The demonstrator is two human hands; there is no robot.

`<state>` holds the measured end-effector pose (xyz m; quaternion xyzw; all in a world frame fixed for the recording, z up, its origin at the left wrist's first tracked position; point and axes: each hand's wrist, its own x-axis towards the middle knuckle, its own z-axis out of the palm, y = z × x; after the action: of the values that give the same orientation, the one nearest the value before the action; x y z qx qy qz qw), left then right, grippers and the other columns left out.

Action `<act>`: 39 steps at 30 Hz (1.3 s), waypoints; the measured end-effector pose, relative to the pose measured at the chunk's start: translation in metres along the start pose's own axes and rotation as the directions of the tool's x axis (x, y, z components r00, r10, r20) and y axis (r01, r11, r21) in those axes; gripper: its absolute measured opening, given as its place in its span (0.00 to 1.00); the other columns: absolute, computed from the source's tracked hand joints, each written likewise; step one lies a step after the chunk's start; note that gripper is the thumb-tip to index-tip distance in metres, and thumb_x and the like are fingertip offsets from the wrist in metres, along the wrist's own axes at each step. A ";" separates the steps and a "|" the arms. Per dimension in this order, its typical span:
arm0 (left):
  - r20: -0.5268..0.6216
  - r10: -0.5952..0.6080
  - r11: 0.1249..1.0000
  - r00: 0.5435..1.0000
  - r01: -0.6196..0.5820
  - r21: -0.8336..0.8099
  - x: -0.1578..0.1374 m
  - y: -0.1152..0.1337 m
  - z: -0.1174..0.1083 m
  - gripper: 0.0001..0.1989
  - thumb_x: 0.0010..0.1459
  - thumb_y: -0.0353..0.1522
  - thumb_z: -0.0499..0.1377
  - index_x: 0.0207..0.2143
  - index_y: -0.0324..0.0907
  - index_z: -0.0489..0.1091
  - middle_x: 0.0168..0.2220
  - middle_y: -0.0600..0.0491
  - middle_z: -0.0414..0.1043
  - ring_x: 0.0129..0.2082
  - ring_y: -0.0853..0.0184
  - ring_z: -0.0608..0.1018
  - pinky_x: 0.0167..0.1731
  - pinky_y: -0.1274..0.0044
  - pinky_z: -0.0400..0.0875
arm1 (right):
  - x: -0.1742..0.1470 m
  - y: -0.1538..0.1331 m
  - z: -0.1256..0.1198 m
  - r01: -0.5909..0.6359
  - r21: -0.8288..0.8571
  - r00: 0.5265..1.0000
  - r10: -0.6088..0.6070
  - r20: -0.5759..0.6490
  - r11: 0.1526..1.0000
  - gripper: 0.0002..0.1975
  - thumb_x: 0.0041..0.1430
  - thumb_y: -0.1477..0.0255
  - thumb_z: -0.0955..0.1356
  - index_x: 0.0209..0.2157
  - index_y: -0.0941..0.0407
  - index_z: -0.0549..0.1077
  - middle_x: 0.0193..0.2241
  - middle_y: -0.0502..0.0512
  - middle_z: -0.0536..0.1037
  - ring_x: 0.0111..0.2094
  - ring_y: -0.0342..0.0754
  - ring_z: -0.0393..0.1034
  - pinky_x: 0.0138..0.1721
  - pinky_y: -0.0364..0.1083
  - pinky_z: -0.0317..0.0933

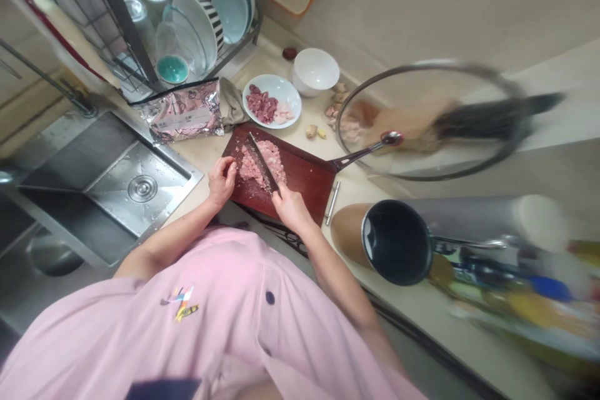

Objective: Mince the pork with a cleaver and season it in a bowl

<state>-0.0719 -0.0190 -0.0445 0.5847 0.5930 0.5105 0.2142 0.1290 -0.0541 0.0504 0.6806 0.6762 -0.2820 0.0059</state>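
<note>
My right hand (287,203) has a closed grip on the handle of the knife (264,164), whose blade runs up and away from the grip across the minced meat (262,162) piled on the red cutting board (304,178). My left hand (222,180) rests with fingers curled at the pile's left edge, grasping nothing. The board lies on the bench (201,153) just right of the sink (140,187), with a plate of meat chunks (272,101) just beyond it.

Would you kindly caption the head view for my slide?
Right hand holds knife over minced meat on red board; left hand steadies the pile.
</note>
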 end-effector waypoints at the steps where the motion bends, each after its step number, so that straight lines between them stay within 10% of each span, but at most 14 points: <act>1: 0.015 0.000 1.000 1.000 0.000 -0.011 0.001 0.000 0.000 0.12 0.64 0.39 0.52 0.40 0.42 0.70 0.36 0.50 0.73 0.37 0.67 0.74 0.41 0.74 0.69 | 0.000 -0.001 0.000 0.012 0.002 1.000 -0.012 0.014 1.000 0.19 0.63 0.69 0.59 0.53 0.56 0.69 0.34 0.60 0.80 0.35 0.54 0.75 0.35 0.45 0.61; 39: -0.006 -0.046 0.999 0.999 0.046 0.015 0.012 -0.012 0.001 0.14 0.63 0.39 0.51 0.38 0.39 0.71 0.32 0.50 0.74 0.33 0.67 0.75 0.38 0.76 0.69 | 0.009 0.025 -0.009 -0.072 -0.006 0.997 0.072 -0.023 0.997 0.18 0.65 0.68 0.56 0.50 0.59 0.68 0.34 0.63 0.78 0.35 0.56 0.73 0.35 0.46 0.59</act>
<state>-0.0796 -0.0055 -0.0506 0.5709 0.6108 0.5027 0.2197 0.1548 -0.0443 0.0454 0.7076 0.6523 -0.2714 0.0108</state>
